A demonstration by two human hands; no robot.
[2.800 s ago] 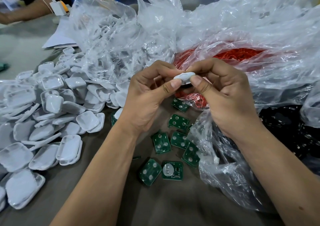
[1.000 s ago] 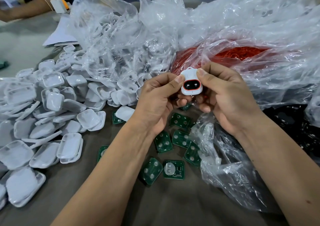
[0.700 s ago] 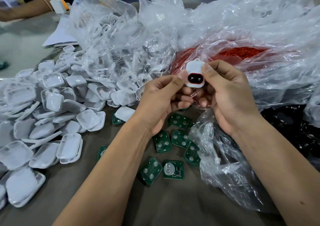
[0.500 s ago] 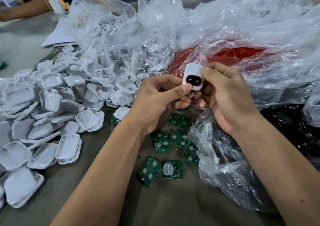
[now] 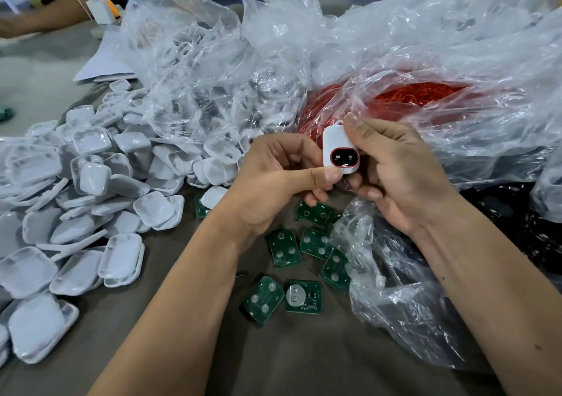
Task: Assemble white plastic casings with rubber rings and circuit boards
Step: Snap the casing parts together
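A small white casing [image 5: 337,142] with a red rubber ring around a dark oval window is held upright in front of me, above the table. My right hand [image 5: 395,170] grips its right side with the thumb on top. My left hand [image 5: 273,180] pinches its lower left corner with the thumb tip. Several green circuit boards [image 5: 284,248] lie on the table below my hands. A heap of white casing halves [image 5: 85,189] covers the left of the table. Red rubber rings [image 5: 419,94] fill a clear bag behind my hands.
Crumpled clear plastic bags [image 5: 213,70] hold more white casings at the back. Another clear bag [image 5: 395,289] lies under my right forearm, with a black mass [image 5: 517,222] at the far right. A person's arm [image 5: 39,21] rests on the table at the far left back.
The casing was turned from edge-on to face me, showing the red-ringed window. It then rose slightly and stood upright. My left thumb slid down to its lower corner.
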